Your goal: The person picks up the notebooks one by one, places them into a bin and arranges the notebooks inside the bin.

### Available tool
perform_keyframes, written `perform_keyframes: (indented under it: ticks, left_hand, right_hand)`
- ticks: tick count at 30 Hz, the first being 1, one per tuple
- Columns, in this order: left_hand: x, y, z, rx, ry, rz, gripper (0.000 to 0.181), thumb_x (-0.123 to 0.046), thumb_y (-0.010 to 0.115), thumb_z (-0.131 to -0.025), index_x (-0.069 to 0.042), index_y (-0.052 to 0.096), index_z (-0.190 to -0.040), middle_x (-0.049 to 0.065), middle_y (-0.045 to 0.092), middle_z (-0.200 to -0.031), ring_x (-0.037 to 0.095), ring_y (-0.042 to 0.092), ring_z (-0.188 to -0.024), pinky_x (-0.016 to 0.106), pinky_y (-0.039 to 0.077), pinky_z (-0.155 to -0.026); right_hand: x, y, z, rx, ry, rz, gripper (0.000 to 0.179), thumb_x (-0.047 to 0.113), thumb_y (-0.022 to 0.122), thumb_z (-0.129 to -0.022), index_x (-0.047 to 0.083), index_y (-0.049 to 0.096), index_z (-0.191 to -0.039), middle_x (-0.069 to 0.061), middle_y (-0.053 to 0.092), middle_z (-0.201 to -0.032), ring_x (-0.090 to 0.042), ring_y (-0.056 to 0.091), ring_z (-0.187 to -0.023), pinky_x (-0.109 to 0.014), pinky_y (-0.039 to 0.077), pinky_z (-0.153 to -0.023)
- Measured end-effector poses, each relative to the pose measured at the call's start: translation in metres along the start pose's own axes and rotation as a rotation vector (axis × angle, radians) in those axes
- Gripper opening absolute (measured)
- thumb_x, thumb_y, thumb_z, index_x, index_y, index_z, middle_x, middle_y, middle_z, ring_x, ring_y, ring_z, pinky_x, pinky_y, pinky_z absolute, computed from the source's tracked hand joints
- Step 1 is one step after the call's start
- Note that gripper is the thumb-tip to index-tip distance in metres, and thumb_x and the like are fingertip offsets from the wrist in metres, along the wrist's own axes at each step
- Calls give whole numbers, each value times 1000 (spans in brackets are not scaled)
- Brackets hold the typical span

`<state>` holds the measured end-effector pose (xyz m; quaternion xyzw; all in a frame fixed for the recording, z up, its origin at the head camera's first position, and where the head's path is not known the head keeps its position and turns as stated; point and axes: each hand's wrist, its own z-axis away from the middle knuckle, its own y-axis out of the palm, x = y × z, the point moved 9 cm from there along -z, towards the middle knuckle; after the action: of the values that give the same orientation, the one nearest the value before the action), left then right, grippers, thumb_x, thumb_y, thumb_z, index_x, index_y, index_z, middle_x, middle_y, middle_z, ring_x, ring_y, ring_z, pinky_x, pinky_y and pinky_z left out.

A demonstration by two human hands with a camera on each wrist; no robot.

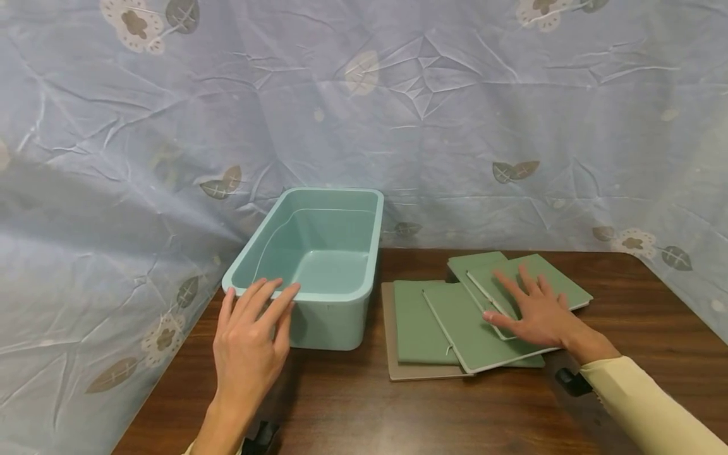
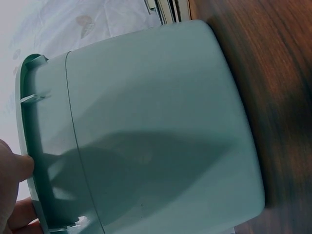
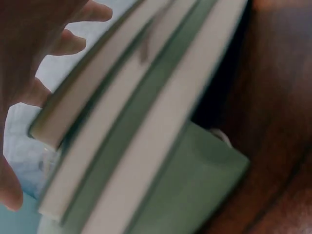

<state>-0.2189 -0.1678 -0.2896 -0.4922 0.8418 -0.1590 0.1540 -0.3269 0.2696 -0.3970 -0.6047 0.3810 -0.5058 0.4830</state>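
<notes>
At the table's [image 1: 364, 411] left, the left hand [image 1: 247, 344] rests loosely bent fingers on the near rim of a pale green bin [image 1: 330, 323]. Just beside it, a tan notebook [image 1: 392, 341] lies beneath overlapping green notebooks [image 1: 466, 325] — the right hand [image 1: 543, 319] spreads released fingers over their top.

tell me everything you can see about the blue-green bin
The bin is a deep, open-topped rectangular tub with rounded corners, apparently smooth plastic. Its wide rim overhangs the walls, with small ribs underneath, and a thin line runs around below it. No contents show in the visible interior. It stands upright on the brown table, long sides running away from the person, left of the notebooks. The left hand touches its near rim.
</notes>
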Motion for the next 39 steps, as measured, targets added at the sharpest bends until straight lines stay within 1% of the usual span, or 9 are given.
perform_keyframes:
  ticks: [3, 6, 14, 20, 27, 39]
  left_hand:
    - [0, 0, 0, 0, -1, 1, 30, -15, 68, -90, -21, 74, -118, 8, 72, -117, 32, 63, -116, 65, 36, -108]
    - [0, 0, 0, 4, -3, 1, 30, -15, 68, -90, -21, 73, -119, 8, 72, -117, 32, 63, -116, 66, 35, -108]
    - [0, 0, 0, 7, -2, -2, 29, -15, 68, -90, -20, 74, -118, 8, 72, -117, 32, 63, -116, 66, 36, -107]
    - [-1, 0, 1, 7, 2, -3, 30, -15, 69, -89, -20, 74, -118, 8, 72, -118, 32, 63, -116, 65, 35, -108]
    - [-1, -1, 0, 7, 3, -5, 30, -15, 68, -90, -21, 73, -119, 8, 71, -118, 32, 63, -117, 65, 35, -108]
    - [-1, -2, 0, 4, 6, -4, 29, -16, 68, -90, -20, 73, -119, 9, 71, -118, 32, 63, -116, 65, 35, -107]
  right_hand:
    - [0, 9, -1, 23, 2, -6, 91, 75, 48, -88, 32, 11, -160, -28, 5, -163, -64, 5, -143, -88, 9, -96]
    - [-1, 14, -2, 30, 9, 1, 93, 76, 47, -87, 32, 11, -160, -28, 6, -163, -64, 4, -143, -88, 8, -95]
    - [-1, 20, -3, 35, 35, 17, 99, 81, 46, -83, 32, 8, -160, -28, 4, -163, -66, 4, -141, -91, 6, -92]
    - [-1, 21, -5, 38, 51, 27, 101, 83, 45, -82, 32, 6, -160, -30, 3, -162, -70, 3, -138, -92, 7, -90]
    - [-1, 21, -6, 34, 56, 27, 100, 82, 44, -83, 32, 5, -160, -31, 2, -162, -72, 1, -136, -92, 6, -90]
    - [-3, 22, -6, 30, 64, -3, 90, 77, 40, -89, 32, 7, -160, -32, 2, -162, -72, 0, -136, -92, 6, -90]
